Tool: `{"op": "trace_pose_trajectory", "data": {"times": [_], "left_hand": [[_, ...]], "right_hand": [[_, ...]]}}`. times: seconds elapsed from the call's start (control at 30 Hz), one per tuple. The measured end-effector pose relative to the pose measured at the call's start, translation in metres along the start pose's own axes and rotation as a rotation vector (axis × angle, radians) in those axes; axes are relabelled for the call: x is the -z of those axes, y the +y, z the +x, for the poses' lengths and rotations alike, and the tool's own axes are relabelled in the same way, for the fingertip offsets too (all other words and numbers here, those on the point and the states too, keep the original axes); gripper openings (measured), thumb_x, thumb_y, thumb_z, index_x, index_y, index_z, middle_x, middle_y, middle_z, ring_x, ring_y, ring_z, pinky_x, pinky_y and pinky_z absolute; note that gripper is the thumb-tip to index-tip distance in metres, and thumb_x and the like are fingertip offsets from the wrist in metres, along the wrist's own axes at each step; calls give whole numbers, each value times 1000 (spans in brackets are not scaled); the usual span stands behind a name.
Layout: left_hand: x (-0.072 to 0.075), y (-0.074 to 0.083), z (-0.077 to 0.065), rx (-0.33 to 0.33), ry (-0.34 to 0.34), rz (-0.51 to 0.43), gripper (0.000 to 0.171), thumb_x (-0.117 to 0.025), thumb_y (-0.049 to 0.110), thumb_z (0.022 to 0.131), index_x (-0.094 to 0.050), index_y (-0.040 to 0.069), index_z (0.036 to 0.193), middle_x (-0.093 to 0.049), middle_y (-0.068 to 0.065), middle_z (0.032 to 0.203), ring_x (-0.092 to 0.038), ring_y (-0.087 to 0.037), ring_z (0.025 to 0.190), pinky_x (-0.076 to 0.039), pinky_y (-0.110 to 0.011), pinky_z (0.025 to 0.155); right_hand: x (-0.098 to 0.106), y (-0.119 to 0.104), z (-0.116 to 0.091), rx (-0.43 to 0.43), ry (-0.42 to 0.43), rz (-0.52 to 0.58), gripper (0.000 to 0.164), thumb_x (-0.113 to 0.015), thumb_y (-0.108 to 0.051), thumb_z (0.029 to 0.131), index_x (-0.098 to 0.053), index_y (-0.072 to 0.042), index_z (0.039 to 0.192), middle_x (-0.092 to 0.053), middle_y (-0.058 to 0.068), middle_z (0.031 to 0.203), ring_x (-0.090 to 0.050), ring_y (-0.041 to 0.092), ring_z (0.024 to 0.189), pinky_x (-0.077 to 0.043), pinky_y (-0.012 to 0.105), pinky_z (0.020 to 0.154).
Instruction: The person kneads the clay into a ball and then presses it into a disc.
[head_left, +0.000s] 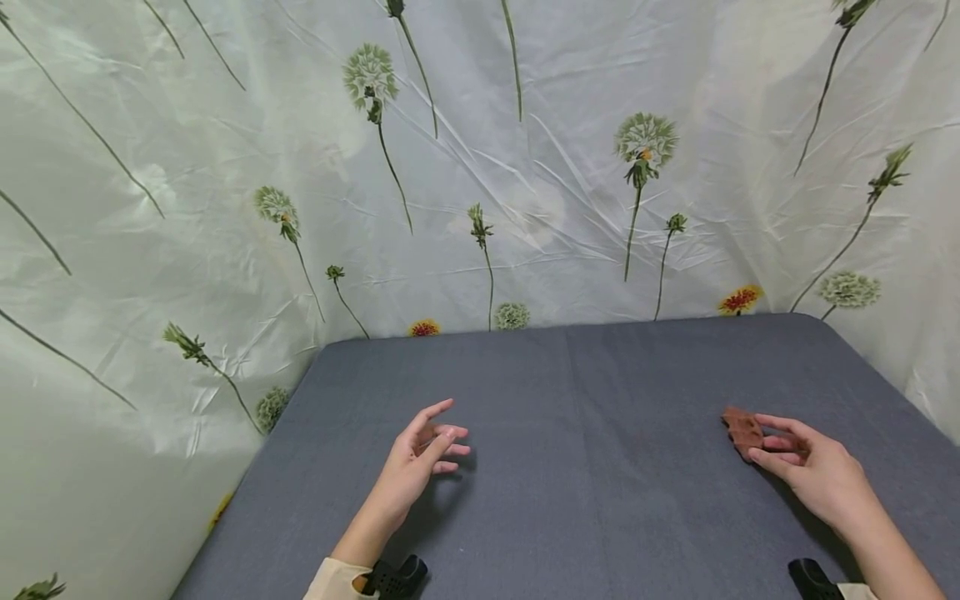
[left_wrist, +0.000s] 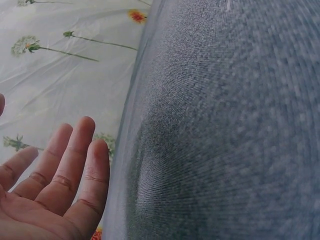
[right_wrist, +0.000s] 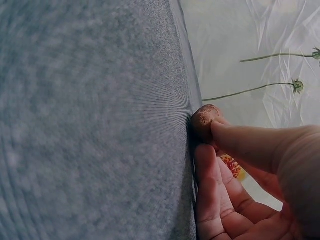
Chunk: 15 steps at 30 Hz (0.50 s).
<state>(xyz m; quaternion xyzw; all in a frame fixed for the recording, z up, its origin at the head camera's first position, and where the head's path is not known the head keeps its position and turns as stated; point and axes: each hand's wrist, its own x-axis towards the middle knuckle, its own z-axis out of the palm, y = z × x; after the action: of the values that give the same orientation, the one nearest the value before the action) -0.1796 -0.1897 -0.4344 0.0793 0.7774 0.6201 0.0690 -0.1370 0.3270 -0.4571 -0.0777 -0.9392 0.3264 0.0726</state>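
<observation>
Nearest the camera, bottom edge of the head view: a black wrist strap (head_left: 397, 577) over a cream cuff (head_left: 330, 581) on the left arm; a second black strap (head_left: 813, 579) by the right forearm, with a little pale cuff beside it.

Left hand (head_left: 423, 454): over the near-left part of the worktop (head_left: 585, 517), fingers relaxed, well parted and slightly bent, holding nothing. Its shadow falls on the cloth just beside it. Left wrist view agrees: palm side showing, fingertips apart.

Right hand (head_left: 817, 471): toward the right side of the worktop, well apart from the left. Thumb and fingers close in a pinch on a reddish-brown notched piece (head_left: 742, 433), gripping the edge nearer the palm; the rest juts out leftward past the fingertips. Right wrist view shows its rounded, cracked-looking end at the thumb tip. Cannot tell whether it touches the cloth.

Worktop covering: plain grey-blue fabric, far corners rounded. Behind it, a shiny, creased pale sheet (head_left: 555, 242) printed with dandelions, stems and orange-yellow flowers.
</observation>
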Motion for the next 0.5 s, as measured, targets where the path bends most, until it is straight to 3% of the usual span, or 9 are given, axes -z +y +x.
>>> {"op": "trace_pose_trajectory", "data": {"times": [0.13,0.33,0.5], "left_hand": [[0,-1,1,2,0,-8,56,-61,31,112,-44,18,163,-69,-21,137,-76,-29,115,-62,-28,87],[1,-1,1,4,-5,-21,55,-60,31,113,-44,16,163,-68,-25,137,-76,-30,115,-62,-28,87],[1,-1,2,10,-3,-19,55,-60,30,112,-44,16,163,-68,-24,137,-76,-29,114,-62,-28,86]], "right_hand": [[-1,0,-1,19,26,3,53,-76,-22,102,-60,6,144,-76,30,117,-50,-24,71,-46,39,75],[-2,-2,-2,45,57,2,47,-76,-18,102,-63,5,141,-76,29,114,-48,-24,71,-39,20,67],[-1,-1,-2,53,58,18,47,-75,-18,102,-63,6,141,-76,29,113,-49,-23,71,-41,16,63]]}}
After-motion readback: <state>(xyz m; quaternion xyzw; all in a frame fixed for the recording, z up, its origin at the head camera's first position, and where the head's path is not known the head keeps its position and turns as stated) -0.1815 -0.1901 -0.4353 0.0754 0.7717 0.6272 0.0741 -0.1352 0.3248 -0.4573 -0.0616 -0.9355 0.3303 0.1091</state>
